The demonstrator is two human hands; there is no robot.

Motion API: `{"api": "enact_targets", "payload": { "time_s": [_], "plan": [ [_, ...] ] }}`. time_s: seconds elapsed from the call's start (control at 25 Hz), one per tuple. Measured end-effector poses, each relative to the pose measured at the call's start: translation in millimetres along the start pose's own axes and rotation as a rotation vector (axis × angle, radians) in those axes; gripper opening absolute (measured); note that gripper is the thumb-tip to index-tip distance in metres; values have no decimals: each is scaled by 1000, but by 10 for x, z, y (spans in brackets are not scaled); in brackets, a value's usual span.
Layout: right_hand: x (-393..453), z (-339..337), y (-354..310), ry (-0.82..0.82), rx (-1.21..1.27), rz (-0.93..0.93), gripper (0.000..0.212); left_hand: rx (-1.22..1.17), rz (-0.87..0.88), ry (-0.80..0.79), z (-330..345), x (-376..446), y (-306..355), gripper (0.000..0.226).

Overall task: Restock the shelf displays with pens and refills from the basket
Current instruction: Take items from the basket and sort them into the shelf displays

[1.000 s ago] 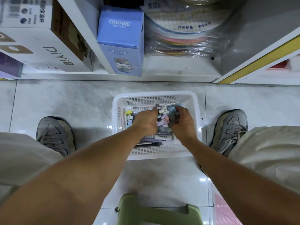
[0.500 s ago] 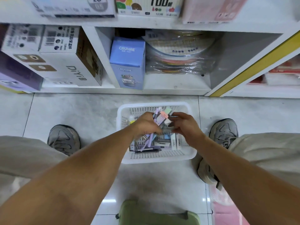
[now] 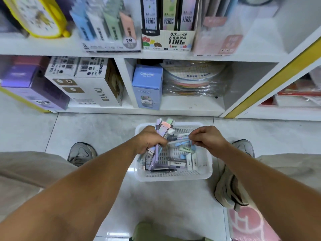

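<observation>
Far left, upper shelf: a yellow round case (image 3: 37, 16) lies on the white shelf board (image 3: 52, 49); it has no part in the work.
Left, lower shelf: a purple box (image 3: 33, 87) and a white DiYi carton (image 3: 90, 82) stand side by side.
Left hand: the left hand (image 3: 150, 140) has its fingers curled tight round a bundle of pastel pens and refill packs (image 3: 162, 132), held just above the basket. The long axis of the bundle runs from the near left, under the fist, up toward the shelf.
Middle, upper shelf: the 2B refill display (image 3: 107, 26) and the 0.7 HB lead display (image 3: 167, 38) stand straight ahead of the bundle and above it. I judge these are where the stock must go; which slot, I cannot tell.
Middle, floor: the white perforated basket (image 3: 173, 176) stands on the tiles between the two shoes, with small refill boxes (image 3: 184, 159) lying loose in it.
Right hand: the right hand (image 3: 208, 139) pinches the end of a light blue pen (image 3: 180, 140), which lies almost level, pointing toward the left hand.
Relation that matters: the two hands are near each other over the basket. The left one has the larger load, and I think it can rise directly to the displays.
</observation>
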State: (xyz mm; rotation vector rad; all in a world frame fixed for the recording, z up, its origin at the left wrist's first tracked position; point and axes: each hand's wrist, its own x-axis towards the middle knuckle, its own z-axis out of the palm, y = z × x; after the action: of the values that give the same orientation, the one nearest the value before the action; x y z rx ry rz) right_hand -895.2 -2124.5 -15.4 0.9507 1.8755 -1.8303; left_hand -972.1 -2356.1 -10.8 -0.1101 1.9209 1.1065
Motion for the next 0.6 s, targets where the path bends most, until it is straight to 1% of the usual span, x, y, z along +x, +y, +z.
{"api": "enact_targets", "payload": {
  "time_s": [0.12,0.16,0.24,0.32,0.4,0.44,0.6],
  "plan": [
    [-140,-131,-283,1,61,-8,11,-12,38,-68,-91,-263,187,31],
    [-212,-156,-388,-19,63,-22,13,-22,61,-76,-122,-366,275,31],
    [-389,-187,-629,-89,71,-81,18,-67,112,-88,-199,-601,502,24],
    [-607,-192,-913,-160,87,-183,23,-71,162,-90,-297,-863,762,19],
    [-812,-185,-1232,-207,52,-298,25,-61,206,-73,-399,-1109,1028,23],
    [-931,-181,-1408,-213,22,-358,25,-57,224,-55,-459,-1247,1173,25],
    [-1374,-167,-2082,-163,-43,-577,21,-118,303,36,-689,-1809,1735,16]
  ]
}}
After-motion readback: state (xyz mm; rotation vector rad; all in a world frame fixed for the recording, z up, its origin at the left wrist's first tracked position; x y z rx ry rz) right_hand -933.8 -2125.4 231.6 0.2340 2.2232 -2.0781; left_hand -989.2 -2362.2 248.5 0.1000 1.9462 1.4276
